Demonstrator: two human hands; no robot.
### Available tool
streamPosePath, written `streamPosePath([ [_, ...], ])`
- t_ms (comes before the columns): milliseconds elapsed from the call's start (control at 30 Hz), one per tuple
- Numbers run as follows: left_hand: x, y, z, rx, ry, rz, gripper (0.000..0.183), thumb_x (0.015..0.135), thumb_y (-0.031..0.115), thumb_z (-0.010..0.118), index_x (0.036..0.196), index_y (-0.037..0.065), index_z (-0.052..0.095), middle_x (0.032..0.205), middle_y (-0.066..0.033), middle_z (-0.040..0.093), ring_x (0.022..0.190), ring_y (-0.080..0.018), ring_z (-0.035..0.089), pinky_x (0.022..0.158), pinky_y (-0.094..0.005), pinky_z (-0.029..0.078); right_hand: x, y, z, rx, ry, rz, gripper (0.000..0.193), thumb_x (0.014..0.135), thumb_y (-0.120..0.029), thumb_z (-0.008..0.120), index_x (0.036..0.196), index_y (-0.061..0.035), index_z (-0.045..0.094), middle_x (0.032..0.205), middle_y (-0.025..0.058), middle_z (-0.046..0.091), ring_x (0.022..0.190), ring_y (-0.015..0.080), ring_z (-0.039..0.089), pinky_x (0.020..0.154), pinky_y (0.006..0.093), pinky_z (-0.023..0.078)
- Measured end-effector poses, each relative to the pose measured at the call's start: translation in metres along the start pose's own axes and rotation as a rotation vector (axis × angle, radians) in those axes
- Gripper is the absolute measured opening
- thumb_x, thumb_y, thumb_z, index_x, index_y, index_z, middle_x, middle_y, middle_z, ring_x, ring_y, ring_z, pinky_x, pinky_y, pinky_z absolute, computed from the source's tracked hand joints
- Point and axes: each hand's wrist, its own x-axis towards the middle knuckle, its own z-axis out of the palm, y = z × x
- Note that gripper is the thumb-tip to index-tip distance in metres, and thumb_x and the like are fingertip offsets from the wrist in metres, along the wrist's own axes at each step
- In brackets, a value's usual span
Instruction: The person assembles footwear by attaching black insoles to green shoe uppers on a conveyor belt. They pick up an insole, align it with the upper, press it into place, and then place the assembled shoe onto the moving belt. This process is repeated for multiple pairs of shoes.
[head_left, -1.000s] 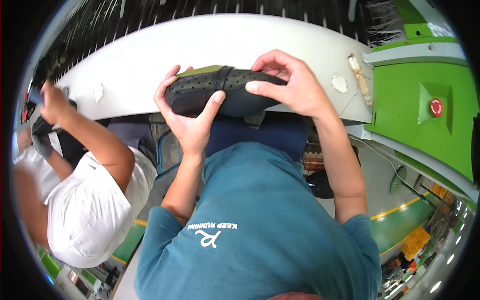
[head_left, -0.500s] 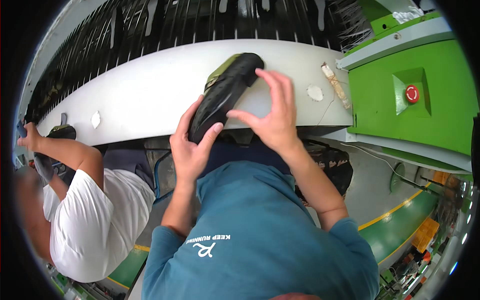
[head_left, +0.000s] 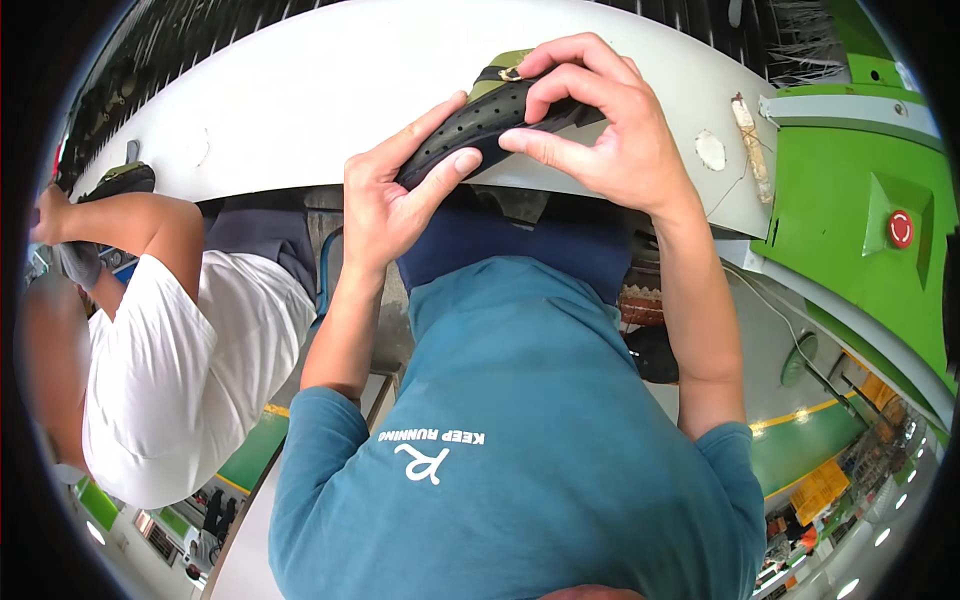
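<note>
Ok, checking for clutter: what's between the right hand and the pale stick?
The head view shows a whitish oval patch and a thin string between the right hand and stick.

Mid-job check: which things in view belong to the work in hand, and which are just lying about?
In the work:
Black and olive shoe
Left hand, gripping the shoe
Right hand, fingers at its strap

Apparently just lying about:
Wrapped stick, right side of the white table
Second shoe, far left
Yellow crate, lower right
</note>
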Motion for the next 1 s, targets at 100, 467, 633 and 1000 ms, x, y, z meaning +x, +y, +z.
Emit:
streamPosePath([
  [100,0.000,-0.004,0.004,-0.070,0.022,-0.003,0.051,0.097,0.014,0.087,0.145,0.001,0.074,0.130,-0.0175,0.082,0.117,-0.0199,0.077,0.103,-0.0336,0.059,0.005,-0.001,-0.001,0.047,-0.027,0.001,0.028,0.078,-0.019,0.098,0.088,-0.0084,0.075,0.121,0.0036,0.072,0.111,0.0237,0.071,0.097,0.0383,0.055],
  [467,0.012,0.004,-0.009,0.121,0.000,0.042,0.045,0.096,0.020,0.087,0.137,0.002,0.079,0.119,-0.0222,0.083,0.105,-0.0251,0.082,0.097,-0.0346,0.062,-0.002,0.007,0.019,-0.035,0.185,-0.025,0.038,0.075,-0.019,0.103,0.081,-0.0066,0.068,0.116,0.0070,0.078,0.101,0.0227,0.075,0.086,0.0342,0.059],
  [633,0.043,0.020,-0.019,0.502,-0.140,0.331,0.050,0.098,0.015,0.083,0.144,0.000,0.072,0.144,-0.0215,0.075,0.126,-0.0343,0.077,0.107,-0.0405,0.059,-0.002,0.008,0.030,-0.061,0.267,-0.023,0.039,0.072,-0.032,0.102,0.078,-0.0111,0.070,0.108,0.0013,0.079,0.098,0.0238,0.075,0.089,0.0377,0.057],
  [1000,0.054,0.006,-0.003,0.399,-0.067,0.352,0.052,0.091,0.022,0.093,0.137,0.004,0.079,0.125,-0.0185,0.083,0.109,-0.0281,0.083,0.095,-0.0365,0.065,0.004,0.012,-0.001,0.057,0.055,0.011,0.025,0.082,-0.012,0.096,0.089,-0.0049,0.073,0.129,0.0098,0.077,0.119,0.0247,0.074,0.101,0.0366,0.058],
])
